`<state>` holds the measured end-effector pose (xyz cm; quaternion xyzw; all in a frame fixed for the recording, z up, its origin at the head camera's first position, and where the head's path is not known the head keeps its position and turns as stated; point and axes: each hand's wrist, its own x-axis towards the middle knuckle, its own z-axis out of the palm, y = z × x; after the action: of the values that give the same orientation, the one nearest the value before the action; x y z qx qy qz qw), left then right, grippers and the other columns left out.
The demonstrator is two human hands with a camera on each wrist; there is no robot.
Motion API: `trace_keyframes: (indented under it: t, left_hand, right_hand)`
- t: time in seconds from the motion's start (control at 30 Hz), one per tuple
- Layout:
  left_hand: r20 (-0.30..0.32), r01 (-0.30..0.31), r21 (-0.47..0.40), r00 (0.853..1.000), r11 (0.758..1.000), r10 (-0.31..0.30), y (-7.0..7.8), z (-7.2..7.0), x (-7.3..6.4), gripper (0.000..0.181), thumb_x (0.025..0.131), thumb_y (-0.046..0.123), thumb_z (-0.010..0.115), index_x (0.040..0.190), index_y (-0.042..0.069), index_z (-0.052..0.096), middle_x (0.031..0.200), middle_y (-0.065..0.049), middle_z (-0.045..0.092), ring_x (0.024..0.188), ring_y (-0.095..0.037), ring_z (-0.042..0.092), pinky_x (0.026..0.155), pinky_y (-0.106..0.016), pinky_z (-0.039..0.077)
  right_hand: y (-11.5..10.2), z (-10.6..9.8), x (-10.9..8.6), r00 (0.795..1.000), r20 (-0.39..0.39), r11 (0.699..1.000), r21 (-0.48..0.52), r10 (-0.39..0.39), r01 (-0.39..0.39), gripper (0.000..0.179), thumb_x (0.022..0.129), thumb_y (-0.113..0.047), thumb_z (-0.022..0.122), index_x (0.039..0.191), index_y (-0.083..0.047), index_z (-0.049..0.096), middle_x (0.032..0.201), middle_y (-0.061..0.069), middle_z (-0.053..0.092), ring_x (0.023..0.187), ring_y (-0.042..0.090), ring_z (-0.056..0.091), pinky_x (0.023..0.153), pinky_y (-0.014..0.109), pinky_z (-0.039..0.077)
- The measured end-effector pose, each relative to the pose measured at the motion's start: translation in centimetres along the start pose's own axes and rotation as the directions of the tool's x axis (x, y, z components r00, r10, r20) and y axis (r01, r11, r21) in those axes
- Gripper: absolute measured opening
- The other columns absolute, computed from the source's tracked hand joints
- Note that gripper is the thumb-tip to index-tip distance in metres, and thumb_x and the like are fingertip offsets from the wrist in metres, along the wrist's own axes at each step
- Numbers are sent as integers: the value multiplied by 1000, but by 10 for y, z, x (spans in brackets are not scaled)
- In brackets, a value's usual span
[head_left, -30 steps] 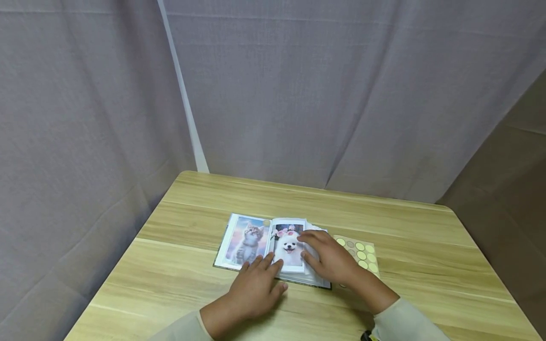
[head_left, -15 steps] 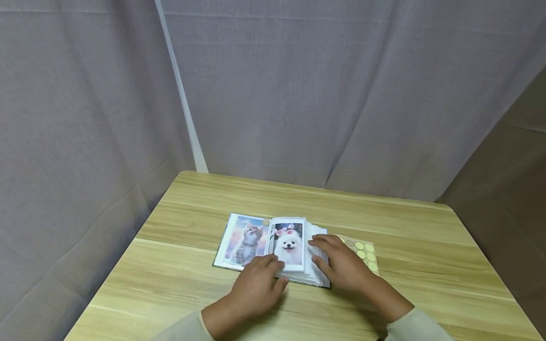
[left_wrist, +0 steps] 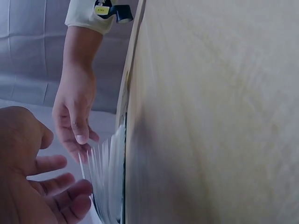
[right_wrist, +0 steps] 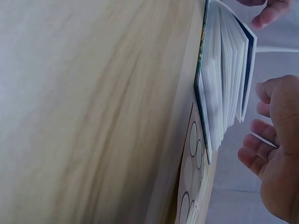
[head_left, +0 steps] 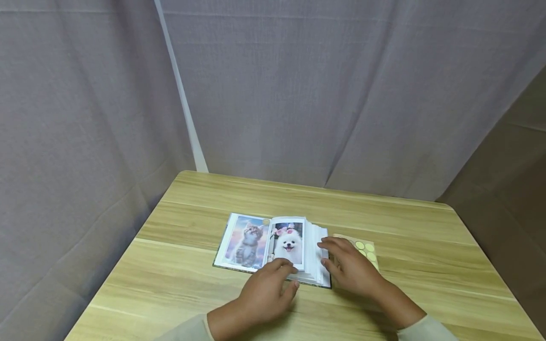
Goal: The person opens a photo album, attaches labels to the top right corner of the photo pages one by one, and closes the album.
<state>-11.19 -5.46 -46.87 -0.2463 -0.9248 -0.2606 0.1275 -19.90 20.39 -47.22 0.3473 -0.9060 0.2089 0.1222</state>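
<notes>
The left sleeve (head_left: pixel 185 329) and right sleeve (head_left: pixel 426 330) are plain, pale grey-green. The right carries a black device (left_wrist: pixel 124 15) with a yellow label (left_wrist: pixel 101 10).

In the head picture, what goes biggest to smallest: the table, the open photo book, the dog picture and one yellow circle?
1. Table
2. Open photo book
3. Dog picture, though the left hand hides some of its bottom
4. One yellow circle

Grey-mauve fabric curtains (head_left: pixel 277 94) hang behind and left of a yellowish, wood-grained tabletop (head_left: pixel 179 227) with rounded far corners. A narrow pale strip (head_left: pixel 188 118) parts the curtains. A darker, brownish cloth (head_left: pixel 503 189) hangs at right.
</notes>
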Motion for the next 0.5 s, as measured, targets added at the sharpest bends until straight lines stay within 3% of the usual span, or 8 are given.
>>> trace_keyframes:
  t: [0.17,0.5]
  left_hand:
    - [18,-52,-29,998,998,53,5,4,-2,22,99,25,64,116,13,72,120,3,65,108,-10,65,86,-27,55]
    - [106,-39,-60,993,997,45,11,8,-3,25,103,28,60,121,14,70,129,0,64,117,-11,63,88,-27,55]
  right_hand:
    - [3,-2,-6,1000,10,1000,-1,16,-16,37,96,-21,72,131,-9,67,140,8,59,132,32,52,101,54,49]
    - [10,-7,-20,999,-4,999,0,33,-33,39,97,-19,71,134,-7,64,140,12,59,132,37,52,101,58,47]
